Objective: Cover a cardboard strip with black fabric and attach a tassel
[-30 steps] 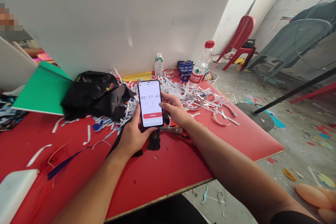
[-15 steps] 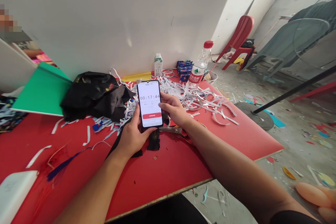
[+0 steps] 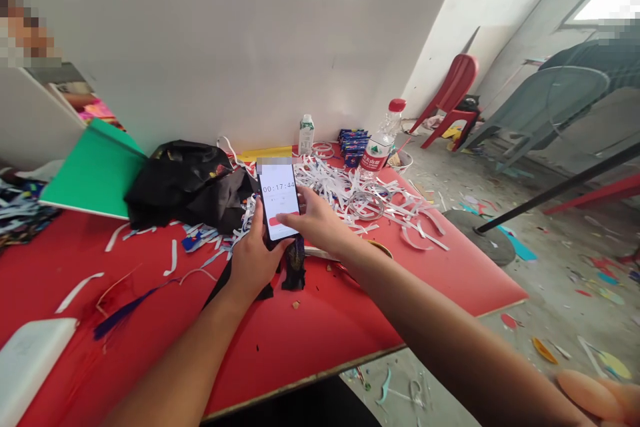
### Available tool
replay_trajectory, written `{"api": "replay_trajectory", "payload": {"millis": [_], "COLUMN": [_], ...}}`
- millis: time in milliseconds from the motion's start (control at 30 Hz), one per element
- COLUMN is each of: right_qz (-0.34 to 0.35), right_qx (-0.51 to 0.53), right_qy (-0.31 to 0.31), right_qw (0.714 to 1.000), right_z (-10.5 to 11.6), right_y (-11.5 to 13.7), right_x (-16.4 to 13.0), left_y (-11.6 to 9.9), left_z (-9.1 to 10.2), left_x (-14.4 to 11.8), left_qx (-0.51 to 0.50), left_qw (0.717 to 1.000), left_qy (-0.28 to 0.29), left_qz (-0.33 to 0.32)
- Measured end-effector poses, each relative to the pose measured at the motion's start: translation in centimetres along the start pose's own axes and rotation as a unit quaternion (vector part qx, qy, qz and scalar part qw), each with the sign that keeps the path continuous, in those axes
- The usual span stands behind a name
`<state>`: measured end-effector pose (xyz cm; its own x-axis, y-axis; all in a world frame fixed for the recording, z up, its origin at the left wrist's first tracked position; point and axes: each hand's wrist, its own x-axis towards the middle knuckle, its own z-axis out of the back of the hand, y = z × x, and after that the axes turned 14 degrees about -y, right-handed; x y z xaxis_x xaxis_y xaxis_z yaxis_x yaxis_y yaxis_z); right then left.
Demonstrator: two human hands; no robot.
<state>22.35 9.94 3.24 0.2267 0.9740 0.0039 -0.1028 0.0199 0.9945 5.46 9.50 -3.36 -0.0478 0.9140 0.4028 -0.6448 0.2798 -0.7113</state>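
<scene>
The lit white screen of the black smartphone (image 3: 278,200) reads 00:17:44 (the clear plastic bottle's red label (image 3: 371,161) is illegible).

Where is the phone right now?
Head view, centre: the phone is held upright in the left hand over the red table, the right hand touching its screen.

Bare red table (image 3: 310,327) lies near; black bag (image 3: 187,180) and paper strips (image 3: 350,190) crowd the far side.
</scene>
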Motion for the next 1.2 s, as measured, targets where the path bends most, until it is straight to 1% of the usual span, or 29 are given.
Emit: {"api": "replay_trajectory", "payload": {"millis": [100, 200, 333, 433, 467, 533, 633, 700, 767, 833, 900, 1000, 1100, 1200], "right_qz": [0.015, 0.04, 0.075, 0.097, 0.101, 0.108, 0.112, 0.102, 0.084, 0.071, 0.065, 0.062, 0.061, 0.062], "right_qx": [-0.034, -0.073, -0.135, -0.166, -0.172, -0.179, -0.193, -0.202, -0.212, -0.224, -0.234, -0.251, -0.269, -0.279], "right_qy": [-0.011, -0.028, -0.086, -0.125, -0.137, -0.162, -0.217, -0.252, -0.281, -0.306, -0.326, -0.342, -0.344, -0.338], "right_qw": [0.999, 0.996, 0.984, 0.973, 0.97, 0.964, 0.95, 0.941, 0.932, 0.923, 0.914, 0.903, 0.898, 0.897], "right_z": [-1.1, -2.1, -3.2, -4.2, -4.6, -5.6, -7.7, -9.3, -10.7, -11.9, -12.7, -13.2, -13.3, -13.4], "right_y": [0.6, 0.7, 0.2, 0.1, 0.2, 0.8, 1.9, 2.2, 2.0, 1.1, -0.1, -1.9, -3.3, -4.0], "right_x": [-0.3, -0.6, -0.6, 0.8, 1.8, 4.6, 10.6, 14.8, 18.4, 21.2, 23.3, 25.2, 26.3, 26.8], "left_y": [-0.1, -0.4, -0.5, -0.6, -0.6, -0.7, -0.7, -0.7, -0.7, -0.7, -0.8, -0.9, -0.8, -0.6], "left_z": [0.2, 0.4, 0.4, 0.0, -0.1, -0.3, -0.5, -0.6, -0.6, -0.6, -0.6, -0.6, -0.7, -0.8], "left_x": [-0.2, -0.3, -0.4, -0.3, -0.3, -0.3, -0.2, -0.2, -0.3, -0.3, -0.4, -0.5, -0.8, -1.0], "left_qx": [-0.017, -0.011, 0.001, -0.005, -0.012, -0.032, -0.05, -0.052, -0.054, -0.056, -0.05, -0.043, -0.046, -0.047], "left_qw": [1.0, 1.0, 0.999, 0.999, 0.998, 0.998, 0.997, 0.997, 0.997, 0.996, 0.996, 0.996, 0.995, 0.995], "left_qy": [0.0, -0.019, -0.037, -0.049, -0.054, -0.058, -0.053, -0.043, -0.035, -0.031, -0.027, -0.01, 0.002, 0.008], "left_qz": [0.005, -0.009, -0.028, -0.007, 0.004, 0.022, 0.033, 0.04, 0.049, 0.055, 0.063, 0.076, 0.085, 0.091]}}
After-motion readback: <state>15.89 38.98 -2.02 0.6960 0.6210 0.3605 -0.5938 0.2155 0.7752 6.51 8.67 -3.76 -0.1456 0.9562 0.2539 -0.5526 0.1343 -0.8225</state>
